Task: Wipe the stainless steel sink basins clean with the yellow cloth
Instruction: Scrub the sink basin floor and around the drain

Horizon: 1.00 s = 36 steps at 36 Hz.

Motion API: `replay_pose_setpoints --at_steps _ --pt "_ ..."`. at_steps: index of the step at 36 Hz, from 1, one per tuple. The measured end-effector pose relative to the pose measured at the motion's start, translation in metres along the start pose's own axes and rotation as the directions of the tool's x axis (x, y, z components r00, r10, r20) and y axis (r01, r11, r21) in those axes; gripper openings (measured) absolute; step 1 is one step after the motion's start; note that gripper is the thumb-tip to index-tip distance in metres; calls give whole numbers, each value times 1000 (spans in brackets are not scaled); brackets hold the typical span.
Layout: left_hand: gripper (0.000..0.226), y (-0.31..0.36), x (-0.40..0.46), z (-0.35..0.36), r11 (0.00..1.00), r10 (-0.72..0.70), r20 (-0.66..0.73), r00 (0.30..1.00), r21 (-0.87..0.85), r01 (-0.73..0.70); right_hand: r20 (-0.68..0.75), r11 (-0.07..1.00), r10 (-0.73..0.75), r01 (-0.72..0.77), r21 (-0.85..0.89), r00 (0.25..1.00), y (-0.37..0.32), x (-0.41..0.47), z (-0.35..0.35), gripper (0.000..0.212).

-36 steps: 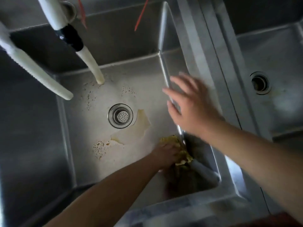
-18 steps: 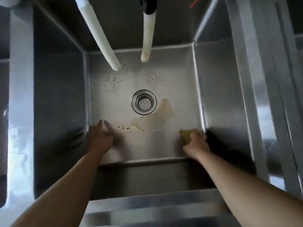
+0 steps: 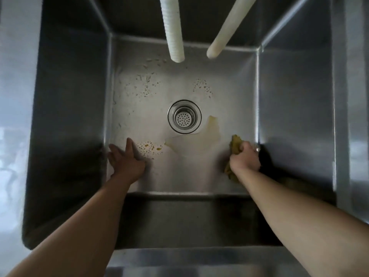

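I look straight down into a deep stainless steel sink basin point(image 3: 69, 96) with a round drain strainer point(image 3: 184, 116) in the middle of its floor. My right hand point(image 3: 245, 158) grips the crumpled yellow cloth point(image 3: 235, 145) against the floor near the right wall. My left hand point(image 3: 125, 159) rests flat on the floor near the left wall, fingers spread. A yellowish puddle point(image 3: 201, 137) lies between my hands, just below the drain. Specks of yellow residue point(image 3: 148, 148) sit beside my left hand.
Two white hoses point(image 3: 173, 37) point(image 3: 225, 35) hang down over the back of the basin. More dried specks point(image 3: 147, 84) mark the floor behind the drain. The steel front rim point(image 3: 179, 260) runs under my forearms.
The cloth passed from my left hand to my right. My left hand moved to the floor by the left wall. The view swung to centre over this basin, and the hands have since barely shifted.
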<state>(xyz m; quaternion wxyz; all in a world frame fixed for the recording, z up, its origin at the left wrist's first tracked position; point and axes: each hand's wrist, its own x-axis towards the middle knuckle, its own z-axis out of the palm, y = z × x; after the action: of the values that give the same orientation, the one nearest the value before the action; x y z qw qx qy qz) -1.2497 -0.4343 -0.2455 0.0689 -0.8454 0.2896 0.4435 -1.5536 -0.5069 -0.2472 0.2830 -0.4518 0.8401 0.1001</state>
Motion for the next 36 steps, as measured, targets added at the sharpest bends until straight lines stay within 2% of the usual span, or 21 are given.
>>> replay_pose_setpoints --at_steps 5,7,9,11,14,16,18,21,23,26,28,30,32,34,36 --pt "86 2 -2 0 999 -24 9 1000 -28 24 25 974 -204 206 -94 979 -54 13 -2 44" --pt "86 5 -3 0 998 -33 6 999 -56 33 105 894 -368 383 -231 924 -69 5 7 47" --pt "86 7 -4 0 996 -33 0 999 -80 33 266 712 -532 594 -375 804 -82 -12 18 50" --pt "87 7 -3 0 995 -29 -1 1000 -92 29 443 474 -616 755 -453 652 -91 -34 28 56" --pt "86 6 -3 1 994 -34 1 999 -102 34 655 138 -633 893 -428 412 -92 -62 36 58" --pt "85 7 -4 1 994 -42 3 999 -105 42 719 -28 -636 922 -385 281 -87 -73 39 53" --pt "84 9 -5 0 993 -49 7 999 -107 49 768 -148 -611 924 -352 195 -79 -79 42 50" --pt "84 11 -7 0 993 -58 12 998 -101 59 856 -317 -505 900 -300 107 -64 -78 41 44" --pt "84 12 -7 -1 993 -59 20 998 -103 61 889 -383 -453 888 -255 60 -52 -75 38 38" --pt "87 11 -6 0 991 -63 28 998 -118 66 924 -355 -372 906 -231 90 -37 -62 31 28" --pt "87 10 -5 1 991 -61 30 998 -120 64 910 -247 -390 936 -253 143 -31 -49 20 22" --pt "86 10 -3 1 992 -63 29 998 -107 65 843 36 -481 966 -256 241 -29 -35 5 24" --pt "85 10 -2 3 993 -68 28 997 -93 70 707 344 -586 912 -223 395 -36 -18 -15 35" --pt "85 10 -2 3 994 -77 24 997 -80 79 499 557 -653 807 -195 571 -50 0 -37 42" --pt "87 11 -1 3 993 -86 27 996 -78 87 267 683 -667 714 -154 696 -66 24 -53 40"
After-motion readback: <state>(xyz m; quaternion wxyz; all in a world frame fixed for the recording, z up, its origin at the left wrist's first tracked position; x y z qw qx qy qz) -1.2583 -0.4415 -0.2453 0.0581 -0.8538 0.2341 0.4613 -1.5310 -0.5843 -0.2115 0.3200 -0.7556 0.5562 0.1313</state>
